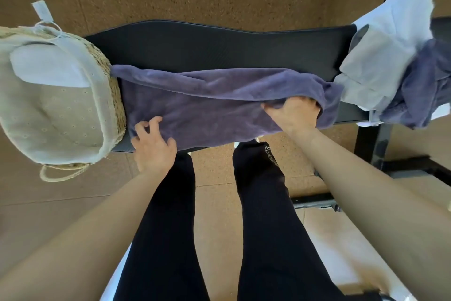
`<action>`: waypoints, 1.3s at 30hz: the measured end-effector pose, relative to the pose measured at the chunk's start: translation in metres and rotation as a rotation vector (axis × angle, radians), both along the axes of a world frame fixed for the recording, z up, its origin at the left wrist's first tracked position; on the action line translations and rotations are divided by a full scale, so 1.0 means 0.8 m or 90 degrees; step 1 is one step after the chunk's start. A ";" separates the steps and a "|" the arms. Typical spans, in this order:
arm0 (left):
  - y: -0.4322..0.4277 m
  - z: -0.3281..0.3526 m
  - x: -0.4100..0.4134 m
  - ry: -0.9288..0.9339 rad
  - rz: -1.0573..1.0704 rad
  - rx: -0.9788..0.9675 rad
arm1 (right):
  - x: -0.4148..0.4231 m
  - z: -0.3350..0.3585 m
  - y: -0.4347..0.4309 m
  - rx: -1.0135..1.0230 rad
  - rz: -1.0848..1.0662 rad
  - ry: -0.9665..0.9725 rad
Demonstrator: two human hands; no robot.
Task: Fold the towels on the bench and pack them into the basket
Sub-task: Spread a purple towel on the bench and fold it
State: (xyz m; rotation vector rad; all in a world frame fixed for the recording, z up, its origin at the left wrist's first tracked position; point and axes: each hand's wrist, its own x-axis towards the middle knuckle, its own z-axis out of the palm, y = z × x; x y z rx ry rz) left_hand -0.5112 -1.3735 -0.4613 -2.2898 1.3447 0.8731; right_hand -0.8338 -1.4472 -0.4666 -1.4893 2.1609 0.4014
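A purple towel [219, 103] lies stretched lengthways along the black bench [219, 44], its left end touching the basket. My left hand [153, 144] rests on the towel's near left corner with fingers curled over the edge. My right hand [292, 110] grips the towel's right end, where the cloth bunches over my fingers. The woven basket [114, 95] with a beige liner stands on the bench's left end and holds a folded pale towel [46, 66].
A heap of unfolded towels, pale blue [383, 51] and purple [422, 86], sits on the bench's right end, partly hanging off. Black bench frame legs [371, 144] stand at the right. My legs in dark trousers are just in front of the bench.
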 end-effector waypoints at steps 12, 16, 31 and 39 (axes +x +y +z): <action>-0.172 -0.015 -0.035 0.231 0.339 -0.282 | -0.040 0.012 -0.099 -0.148 0.012 -0.048; -0.196 -0.030 -0.027 0.216 0.157 -0.299 | -0.057 0.001 -0.109 -0.147 -0.003 -0.082; -0.288 -0.032 0.007 0.039 -0.012 -0.296 | -0.110 -0.034 -0.163 -0.074 0.068 -0.029; -0.221 -0.010 -0.099 0.072 -0.230 -0.344 | -0.130 -0.019 -0.134 -0.263 -0.039 -0.110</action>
